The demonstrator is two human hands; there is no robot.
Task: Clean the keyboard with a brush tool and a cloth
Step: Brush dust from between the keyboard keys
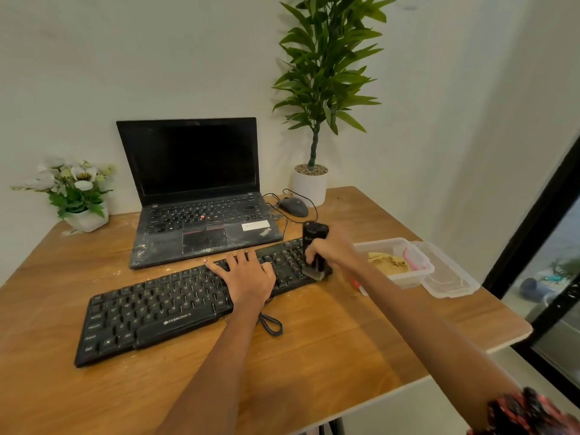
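Note:
A black Zebronics keyboard (150, 312) lies slanted across the wooden table (314, 356). My left hand (248, 277) rests flat on its right-middle keys, fingers spread. My right hand (332, 248) grips a black upright brush tool (314, 238) whose bristle head sits on the keyboard's right end. A yellow cloth (387, 262) lies crumpled in a clear plastic box (420, 273) to the right of the keyboard.
A dusty open laptop (201, 196) stands behind the keyboard, with a wired mouse (293, 206) beside it. A potted plant (310, 183) and a small flower pot (84, 215) stand at the back. The box's lid (452, 277) lies near the right table edge. Keyboard cable loops at the front.

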